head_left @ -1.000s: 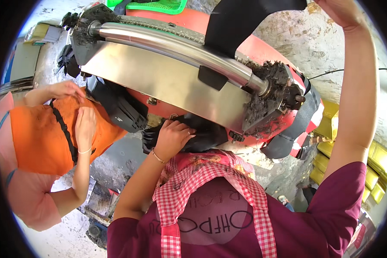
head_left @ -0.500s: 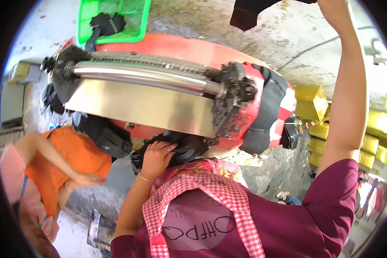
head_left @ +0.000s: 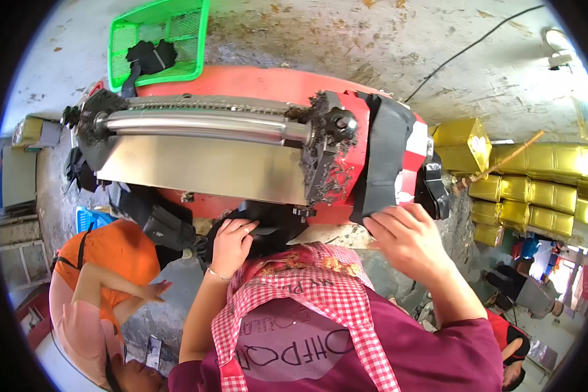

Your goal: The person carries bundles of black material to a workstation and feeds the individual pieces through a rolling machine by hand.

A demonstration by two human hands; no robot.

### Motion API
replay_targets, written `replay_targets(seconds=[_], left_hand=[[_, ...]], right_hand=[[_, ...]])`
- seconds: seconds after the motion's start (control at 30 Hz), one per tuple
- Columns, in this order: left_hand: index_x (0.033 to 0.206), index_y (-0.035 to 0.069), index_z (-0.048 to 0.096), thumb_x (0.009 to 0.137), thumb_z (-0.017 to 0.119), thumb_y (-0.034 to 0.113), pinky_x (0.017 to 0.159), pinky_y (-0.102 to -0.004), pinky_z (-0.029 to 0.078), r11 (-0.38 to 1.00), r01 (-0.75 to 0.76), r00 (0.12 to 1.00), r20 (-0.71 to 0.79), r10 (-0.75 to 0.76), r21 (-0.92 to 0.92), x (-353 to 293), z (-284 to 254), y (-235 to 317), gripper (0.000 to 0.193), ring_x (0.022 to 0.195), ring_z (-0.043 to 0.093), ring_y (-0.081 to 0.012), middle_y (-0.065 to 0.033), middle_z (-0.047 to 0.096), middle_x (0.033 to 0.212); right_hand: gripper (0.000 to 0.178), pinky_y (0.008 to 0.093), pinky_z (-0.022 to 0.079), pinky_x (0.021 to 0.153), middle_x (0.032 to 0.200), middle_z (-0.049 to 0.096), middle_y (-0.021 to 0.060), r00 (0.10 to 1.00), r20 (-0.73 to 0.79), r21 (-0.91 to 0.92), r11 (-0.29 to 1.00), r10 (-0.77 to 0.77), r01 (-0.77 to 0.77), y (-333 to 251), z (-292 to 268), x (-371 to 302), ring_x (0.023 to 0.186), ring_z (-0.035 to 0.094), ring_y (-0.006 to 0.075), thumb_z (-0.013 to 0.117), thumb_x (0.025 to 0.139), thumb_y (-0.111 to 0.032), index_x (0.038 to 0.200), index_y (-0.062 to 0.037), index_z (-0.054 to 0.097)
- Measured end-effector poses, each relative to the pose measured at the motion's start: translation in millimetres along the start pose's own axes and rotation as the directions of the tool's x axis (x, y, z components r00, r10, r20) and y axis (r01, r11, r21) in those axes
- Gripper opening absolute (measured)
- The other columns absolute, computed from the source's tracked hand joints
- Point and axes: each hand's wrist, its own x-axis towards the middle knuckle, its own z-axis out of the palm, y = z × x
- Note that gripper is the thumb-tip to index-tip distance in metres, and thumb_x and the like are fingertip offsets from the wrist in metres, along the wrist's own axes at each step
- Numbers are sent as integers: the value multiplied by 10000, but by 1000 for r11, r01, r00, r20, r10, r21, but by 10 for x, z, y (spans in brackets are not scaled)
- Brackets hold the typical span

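A machine with a shiny steel roller (head_left: 196, 125) and a pale metal plate (head_left: 202, 166) stands in front of me. My left hand (head_left: 232, 247) is closed over the left side of some flat black pieces (head_left: 277, 228) below the plate; its thumb is hidden. Over the machine's red right side hangs a long black strip of sheet material (head_left: 382, 157). My right hand (head_left: 408, 240) has its bent fingers on the lower end of that strip. The grip's underside cannot be seen.
Dark shavings (head_left: 320, 150) cling to the roller's right end. A green basket (head_left: 199, 49) with black pieces stands behind. At left sits a person (head_left: 101, 287) with an orange cloth. Yellow metallic-looking blocks (head_left: 542, 163) are stacked at right, with a wooden stick (head_left: 509, 157) against them.
My right hand has come down from the upper right to the hanging strip. The black piece beside it is out of sight there. My left hand stays at the black pieces.
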Motion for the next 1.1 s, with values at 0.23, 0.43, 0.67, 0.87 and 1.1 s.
replay_targets(seconds=[0.23, 0.43, 0.67, 0.87, 1.1], left_hand=[[1111, 119, 768, 824, 632, 58, 902, -425, 527, 999, 23, 998, -51, -21, 29, -100, 106, -46, 323, 1002, 636, -299, -68, 708, 1046], [1092, 144, 781, 844, 651, 89, 902, -419, 530, 997, 77, 997, -10, -76, 28, 1, 129, 5, 285, 1001, 639, -287, -43, 714, 1046], [1067, 154, 788, 883, 672, 137, 881, -419, 536, 991, 135, 991, 24, -134, -6, -9, 71, -91, 218, 970, 645, -293, -41, 715, 1037], [1088, 158, 783, 905, 695, 177, 881, -421, 534, 988, 140, 990, 39, -138, -60, -11, 91, -138, 204, 985, 647, -296, -52, 711, 1034], [1136, 150, 769, 839, 724, 113, 900, -424, 530, 999, -19, 997, -75, 21, 31, -44, -149, 42, 303, 977, 658, -298, -60, 715, 1086]], right_hand=[[753, 531, 345, 1199, 1526, 508, 169, 924, -377, 295, 939, -58, 179, -548, 457, 1729, 1498, 379, 370, 746, 854, -287, 1496, -5, 471], [751, 530, 317, 1209, 1499, 507, 239, 819, -551, 155, 984, 160, -88, -805, 1288, 3608, 1477, 391, 392, 457, 1046, -522, 1496, 78, 411], [751, 510, 397, 1160, 1342, 620, 285, 853, -456, 224, 960, 254, -166, -733, 1420, 3180, 1291, 587, 405, 457, 1041, -539, 1455, 87, 462], [596, 493, 426, 1137, 1234, 685, 248, 818, -470, 200, 943, 332, -268, -505, 1330, 2769, 1202, 649, 383, 547, 1026, -441, 1375, 42, 557], [701, 552, 315, 1197, 1400, 564, 294, 797, -360, 17, 857, 486, -515, -266, 1280, 2468, 1427, 409, 501, 531, 1034, -463, 1455, 90, 438]])
